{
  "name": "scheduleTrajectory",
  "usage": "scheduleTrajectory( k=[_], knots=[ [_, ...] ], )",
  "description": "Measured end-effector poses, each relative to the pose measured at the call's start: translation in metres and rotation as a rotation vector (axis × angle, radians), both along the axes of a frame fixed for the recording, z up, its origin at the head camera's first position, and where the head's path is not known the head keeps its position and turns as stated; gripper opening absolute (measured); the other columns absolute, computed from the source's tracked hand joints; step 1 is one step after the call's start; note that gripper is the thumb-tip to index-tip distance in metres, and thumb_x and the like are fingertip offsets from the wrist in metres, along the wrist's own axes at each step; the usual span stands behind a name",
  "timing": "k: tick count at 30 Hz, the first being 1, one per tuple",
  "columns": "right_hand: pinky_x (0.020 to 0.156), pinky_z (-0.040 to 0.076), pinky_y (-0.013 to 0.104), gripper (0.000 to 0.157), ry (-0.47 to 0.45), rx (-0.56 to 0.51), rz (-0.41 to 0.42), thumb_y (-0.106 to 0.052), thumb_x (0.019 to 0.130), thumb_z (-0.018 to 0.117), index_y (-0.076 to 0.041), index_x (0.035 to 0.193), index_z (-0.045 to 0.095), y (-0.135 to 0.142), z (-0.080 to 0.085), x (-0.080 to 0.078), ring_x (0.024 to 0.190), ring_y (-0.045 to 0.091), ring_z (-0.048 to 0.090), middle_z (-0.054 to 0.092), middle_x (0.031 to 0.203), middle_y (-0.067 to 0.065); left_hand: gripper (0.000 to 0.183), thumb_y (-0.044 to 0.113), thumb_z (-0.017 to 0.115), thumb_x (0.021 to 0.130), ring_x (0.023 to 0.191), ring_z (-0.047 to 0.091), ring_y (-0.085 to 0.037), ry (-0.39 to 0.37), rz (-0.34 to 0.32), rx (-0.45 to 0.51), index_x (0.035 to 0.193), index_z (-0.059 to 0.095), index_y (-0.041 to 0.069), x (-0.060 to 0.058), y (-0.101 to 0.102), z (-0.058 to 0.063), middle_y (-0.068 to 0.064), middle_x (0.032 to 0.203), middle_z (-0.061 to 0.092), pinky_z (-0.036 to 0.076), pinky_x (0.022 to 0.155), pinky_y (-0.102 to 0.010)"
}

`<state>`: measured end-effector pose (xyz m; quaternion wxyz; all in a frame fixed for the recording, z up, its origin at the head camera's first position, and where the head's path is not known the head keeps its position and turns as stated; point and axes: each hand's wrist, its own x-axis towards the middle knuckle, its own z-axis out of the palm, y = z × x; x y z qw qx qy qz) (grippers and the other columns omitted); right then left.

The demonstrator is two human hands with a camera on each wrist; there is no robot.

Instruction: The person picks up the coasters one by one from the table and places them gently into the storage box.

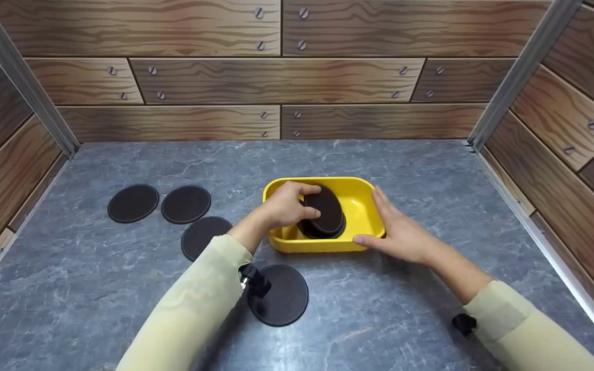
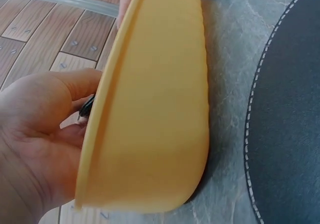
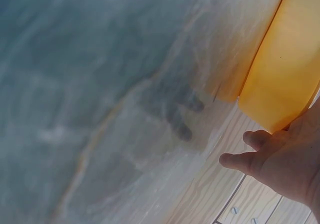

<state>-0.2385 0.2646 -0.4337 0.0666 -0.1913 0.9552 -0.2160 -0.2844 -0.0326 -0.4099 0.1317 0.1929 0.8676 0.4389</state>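
A yellow plastic bin [image 1: 323, 246] stands on the grey marbled surface. Inside its left half, my left hand [image 1: 285, 206] pinches a round black coaster [image 1: 326, 210] between thumb and fingers, tilted over another dark coaster [image 1: 339, 231] on the bin floor. From the left wrist, the bin's outer wall [image 2: 150, 104] hides most of the held coaster, leaving a dark edge [image 2: 86, 107] beside the fingers. My right hand [image 1: 405, 236] rests against the bin's right end, fingers straight along the side and thumb at the front rim.
Left of the bin lie three black coasters: one far left [image 1: 133, 203], one beside it [image 1: 186, 204] and one [image 1: 205, 237] partly behind my left forearm. A stitched-edge coaster [image 1: 281, 304] lies in front of the bin. Wood-patterned walls [image 1: 276, 80] enclose the back and sides.
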Motion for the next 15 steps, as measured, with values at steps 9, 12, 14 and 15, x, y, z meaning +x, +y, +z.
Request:
scheduleTrajectory(
  k=[9,12,14,15],
  knots=[
    [0.119,0.03,0.067,0.122,-0.006,0.001,-0.005,-0.075,0.093,0.062,-0.007,0.171,-0.003,-0.0008,0.0021,0.0004,0.153,0.051,0.028,-0.002,0.177,0.017,0.061,0.015,0.08,0.096,0.138,0.055,-0.023,0.009,0.001,-0.122,0.152,0.059,0.008,0.0017,0.0001,0.0002,-0.011,0.151,0.061,0.04,0.118,-0.035],
    [0.119,0.03,0.067,0.122,-0.007,0.004,-0.005,-0.076,0.093,0.062,-0.007,0.171,-0.003,-0.0003,0.0023,0.0007,0.152,0.052,0.028,-0.002,0.177,0.017,0.061,0.017,0.081,0.097,0.136,0.055,-0.023,0.004,0.004,-0.173,0.153,0.058,0.01,0.0026,0.0011,0.0015,-0.011,0.151,0.06,0.04,0.118,-0.036],
    [0.119,0.03,0.068,0.123,-0.005,0.002,-0.006,-0.077,0.093,0.062,-0.007,0.17,-0.002,0.0003,0.0017,0.0007,0.152,0.052,0.028,-0.001,0.177,0.018,0.061,0.019,0.081,0.097,0.136,0.055,-0.024,-0.001,0.007,-0.212,0.153,0.058,0.011,0.0037,0.0022,0.0025,-0.01,0.152,0.06,0.041,0.118,-0.036],
    [0.119,0.03,0.068,0.123,-0.005,0.001,-0.006,-0.076,0.093,0.062,-0.007,0.17,-0.002,0.0003,0.0014,0.0008,0.153,0.052,0.028,-0.001,0.177,0.018,0.061,0.02,0.08,0.097,0.136,0.055,-0.024,-0.002,0.007,-0.231,0.154,0.058,0.012,0.0042,0.0028,0.003,-0.01,0.152,0.06,0.041,0.118,-0.036]
  ],
)
